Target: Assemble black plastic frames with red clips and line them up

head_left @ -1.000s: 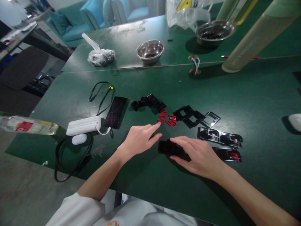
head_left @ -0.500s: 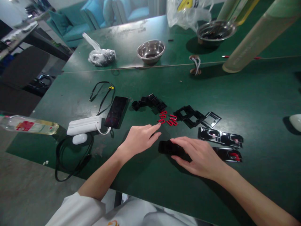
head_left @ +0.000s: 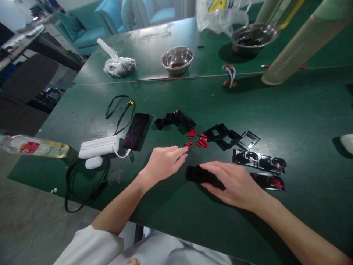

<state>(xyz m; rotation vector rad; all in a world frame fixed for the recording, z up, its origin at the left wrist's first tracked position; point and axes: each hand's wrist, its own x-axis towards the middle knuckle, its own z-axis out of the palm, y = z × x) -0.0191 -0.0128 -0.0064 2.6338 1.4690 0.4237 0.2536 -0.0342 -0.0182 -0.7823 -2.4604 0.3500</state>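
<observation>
Left hand [head_left: 165,162] at small red bent-plastic clip [head_left: 189,145]; oblong black plastic block [head_left: 194,174] in right hand [head_left: 231,184], nearer the green table [head_left: 173,209]'s near edge.
Left index and thumb close together; contact or pinch cannot be told. Clip probably light, stiff, easily flicked away; take by its long sides. Block pinched between right thumb and fingers; likely light, rigid, smooth; grip across its sides. Palm hides its right end; dark faces obscure detail.
</observation>
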